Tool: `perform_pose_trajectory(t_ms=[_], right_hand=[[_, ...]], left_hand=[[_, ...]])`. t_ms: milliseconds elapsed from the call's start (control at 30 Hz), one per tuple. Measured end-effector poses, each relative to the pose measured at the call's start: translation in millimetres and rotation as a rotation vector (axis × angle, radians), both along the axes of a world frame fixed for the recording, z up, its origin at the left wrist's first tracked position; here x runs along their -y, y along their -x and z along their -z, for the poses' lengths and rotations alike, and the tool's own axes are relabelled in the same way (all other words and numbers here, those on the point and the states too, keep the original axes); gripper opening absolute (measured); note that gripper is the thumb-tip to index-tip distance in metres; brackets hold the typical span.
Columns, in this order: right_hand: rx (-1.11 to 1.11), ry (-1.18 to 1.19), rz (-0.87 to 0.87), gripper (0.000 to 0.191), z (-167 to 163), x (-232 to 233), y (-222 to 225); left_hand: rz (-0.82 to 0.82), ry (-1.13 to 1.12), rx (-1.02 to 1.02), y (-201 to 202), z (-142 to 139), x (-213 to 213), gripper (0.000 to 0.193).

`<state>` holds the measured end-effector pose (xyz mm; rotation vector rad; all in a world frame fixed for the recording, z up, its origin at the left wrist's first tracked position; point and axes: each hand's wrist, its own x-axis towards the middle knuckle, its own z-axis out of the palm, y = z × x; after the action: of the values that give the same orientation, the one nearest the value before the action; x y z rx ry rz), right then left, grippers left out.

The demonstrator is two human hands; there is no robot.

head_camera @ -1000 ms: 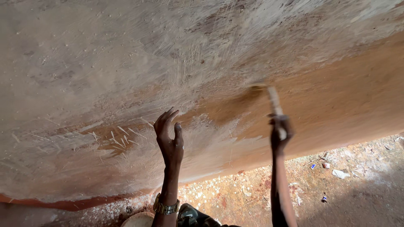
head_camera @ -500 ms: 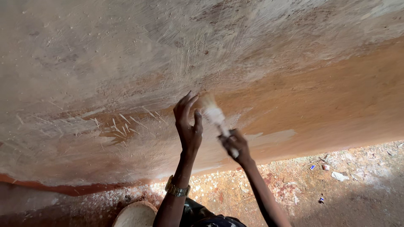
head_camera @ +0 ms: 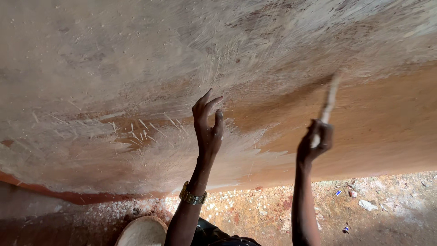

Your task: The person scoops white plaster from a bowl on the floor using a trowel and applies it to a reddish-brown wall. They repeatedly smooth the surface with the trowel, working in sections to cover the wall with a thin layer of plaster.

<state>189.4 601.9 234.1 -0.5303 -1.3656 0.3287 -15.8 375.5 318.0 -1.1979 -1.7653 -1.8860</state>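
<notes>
A wide reddish-brown wall [head_camera: 378,123] fills the view, its upper and left parts coated with streaky whitish paint. My left hand [head_camera: 207,125] is flat against the wall near the middle, fingers apart, with a gold watch [head_camera: 192,197] on the wrist. My right hand [head_camera: 315,142] is closed around the handle of a pale paintbrush [head_camera: 329,101], blurred with motion, whose tip touches the wall at the edge of the whitish coat.
A pale round container [head_camera: 142,231] sits at the bottom edge by my left arm. The reddish dirt ground [head_camera: 382,214] at the wall's foot is spattered with white flecks and small scraps of litter. A red band runs along the wall's base at the left.
My right hand swept the brush from the right over to beside my left hand, and has now swung back out to the right. My left hand stayed pressed on the wall.
</notes>
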Motion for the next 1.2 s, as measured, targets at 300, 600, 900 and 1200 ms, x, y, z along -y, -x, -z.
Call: perform_pose_trajectory(t_ms=[300,600,900,1200], right_hand=[[0.572,-0.292,-0.678,0.007,83,89,80],[-0.259,-0.077,-0.242,0.021,0,-24,1],[0.537,-0.247,-0.721,0.015,64,94,86],[0.037,-0.154,-0.229,0.018,35,31,32]], left_hand=[[0.089,-0.400,0.441,-9,9,26,0.025],[0.199,-0.166,0.404,5,27,39,0.035],[0.053,-0.172,0.396,-2,42,26,0.052],[0.071,-0.162,0.505,14,56,32,0.051]])
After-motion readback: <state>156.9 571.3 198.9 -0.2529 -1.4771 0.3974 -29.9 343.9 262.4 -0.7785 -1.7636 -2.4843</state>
